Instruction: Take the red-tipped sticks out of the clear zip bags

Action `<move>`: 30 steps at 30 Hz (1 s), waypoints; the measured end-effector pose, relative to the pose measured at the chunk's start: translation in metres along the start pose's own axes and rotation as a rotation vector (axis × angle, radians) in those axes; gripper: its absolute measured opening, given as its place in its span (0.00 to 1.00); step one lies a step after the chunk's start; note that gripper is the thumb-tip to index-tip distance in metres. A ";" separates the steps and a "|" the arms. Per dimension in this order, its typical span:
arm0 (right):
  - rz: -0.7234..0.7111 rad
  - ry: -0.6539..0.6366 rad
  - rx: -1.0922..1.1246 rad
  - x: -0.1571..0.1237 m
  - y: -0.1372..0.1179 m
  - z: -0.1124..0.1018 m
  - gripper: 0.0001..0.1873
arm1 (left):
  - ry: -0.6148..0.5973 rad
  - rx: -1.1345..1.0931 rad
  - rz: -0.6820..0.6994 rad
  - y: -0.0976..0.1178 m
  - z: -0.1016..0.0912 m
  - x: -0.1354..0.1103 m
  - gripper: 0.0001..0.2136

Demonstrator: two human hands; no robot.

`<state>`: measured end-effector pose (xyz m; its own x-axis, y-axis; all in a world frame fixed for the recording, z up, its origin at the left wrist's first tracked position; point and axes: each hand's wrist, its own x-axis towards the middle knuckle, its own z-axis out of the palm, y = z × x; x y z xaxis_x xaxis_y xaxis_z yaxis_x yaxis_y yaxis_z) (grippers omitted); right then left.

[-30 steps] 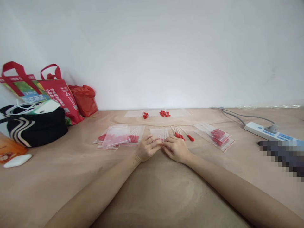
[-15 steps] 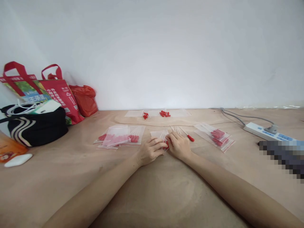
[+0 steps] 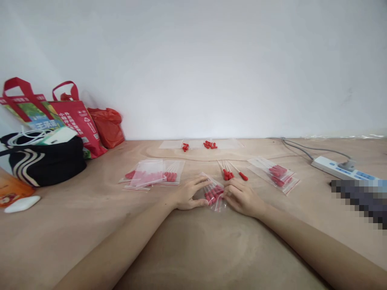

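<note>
A clear zip bag (image 3: 218, 204) lies tilted on the table in front of me, with several red-bulbed droppers (image 3: 213, 192) inside. At its left side is my left hand (image 3: 189, 194), its thumb and fingers spread apart and their tips touching the bag. My right hand (image 3: 243, 197) has its fingers bent together at the right edge of the bag, pinching the plastic. Just beyond the right hand lie several loose droppers (image 3: 229, 174), their thin white stems pointing away; one dropper (image 3: 243, 176) is a little apart to the right.
Filled zip bags lie on the left (image 3: 172, 177) and right (image 3: 277, 172). By the wall are red bulbs (image 3: 209, 144) and flat clear bags (image 3: 169, 144). A power strip (image 3: 344, 169) sits right; a black bag (image 3: 48, 161), red shopping bag (image 3: 74, 121) and white object (image 3: 22, 204) stand left.
The zip bag with droppers has come nearer to me and turned, and its bulbs now show. My left hand has spread its fingers. My right hand has moved nearer and right, uncovering the loose droppers.
</note>
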<state>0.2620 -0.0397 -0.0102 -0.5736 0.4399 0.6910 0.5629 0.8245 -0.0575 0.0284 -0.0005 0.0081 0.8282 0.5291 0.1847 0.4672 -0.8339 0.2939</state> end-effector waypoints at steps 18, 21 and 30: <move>0.171 -0.235 -0.038 -0.005 -0.002 -0.016 0.16 | 0.121 0.098 -0.259 0.022 0.004 -0.019 0.25; 0.252 -0.188 -0.014 -0.007 0.000 -0.012 0.12 | 0.187 0.182 -0.292 0.026 0.004 -0.021 0.24; 0.283 -0.186 0.236 -0.003 0.000 0.002 0.08 | 0.243 0.185 -0.276 0.026 0.006 -0.020 0.19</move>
<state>0.2627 -0.0401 -0.0134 -0.5260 0.6999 0.4833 0.5741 0.7114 -0.4054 0.0258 -0.0339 0.0066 0.5773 0.7399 0.3453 0.7276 -0.6581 0.1936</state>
